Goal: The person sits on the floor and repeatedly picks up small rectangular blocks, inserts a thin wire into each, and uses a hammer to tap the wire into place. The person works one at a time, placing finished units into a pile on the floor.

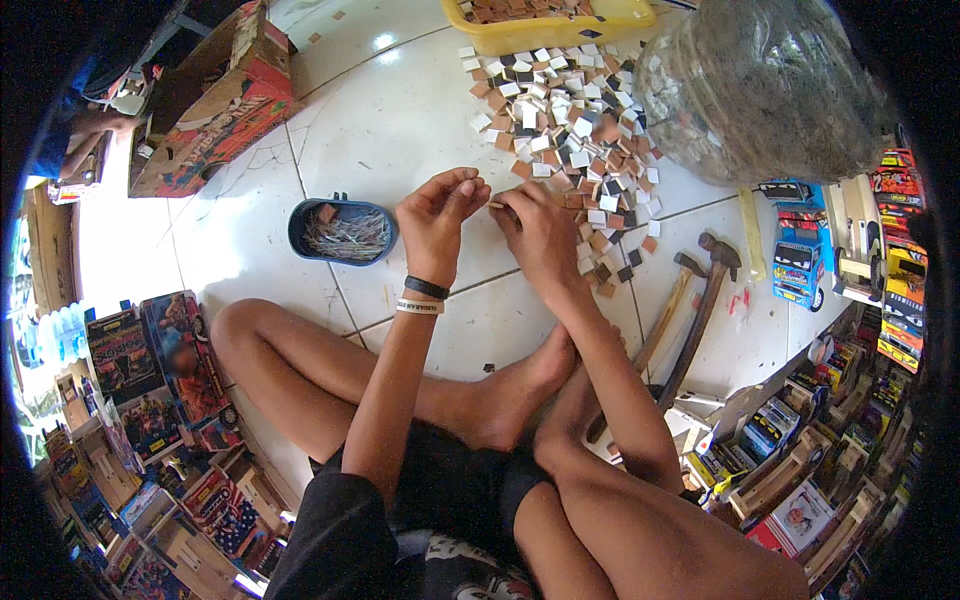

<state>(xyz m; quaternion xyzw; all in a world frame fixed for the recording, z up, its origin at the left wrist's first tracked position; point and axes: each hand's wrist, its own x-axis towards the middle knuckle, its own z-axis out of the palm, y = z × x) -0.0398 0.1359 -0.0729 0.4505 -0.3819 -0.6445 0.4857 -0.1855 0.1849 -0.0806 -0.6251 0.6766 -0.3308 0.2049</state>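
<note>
My left hand [437,222] is raised just right of a blue tub [297,240], its thumb and fingertips pinched together. Whatever those fingers hold, if anything, is too small to make out. Close beside it, my right hand [540,232] pinches a small pale-edged square piece [496,205] between thumb and fingers. Thin metal nails [350,235] fill the tub, with a small brown square among them. Beyond my right hand spreads a heap of small square pieces [580,135] in white, brown and black.
A yellow basin [540,36] holds more brown pieces. Next to it bulges a large clear plastic sack [760,90]. Two hammers [705,290] lie right of my legs. Toy trucks [800,250] stand along both sides. Another person's hand [105,122] shows beside a cardboard box [215,120].
</note>
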